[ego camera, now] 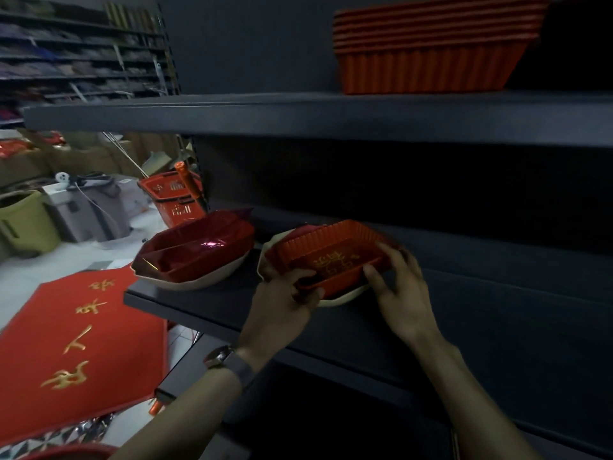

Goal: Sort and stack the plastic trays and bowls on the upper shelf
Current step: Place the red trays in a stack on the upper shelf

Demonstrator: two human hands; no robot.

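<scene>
Between the two hands, a red tray with gold characters is held tilted over the lower shelf. The left hand grips its near left corner, and the right hand curls thumb and fingers over its right rim. A white bowl shows beneath, perhaps touching the tray. Left of the left hand, a dark red tray sits in a second white bowl. Above and beyond the right hand, a stack of red ribbed trays stands on the upper shelf.

A grey-banded wristwatch with a metal case wraps the left wrist.
</scene>
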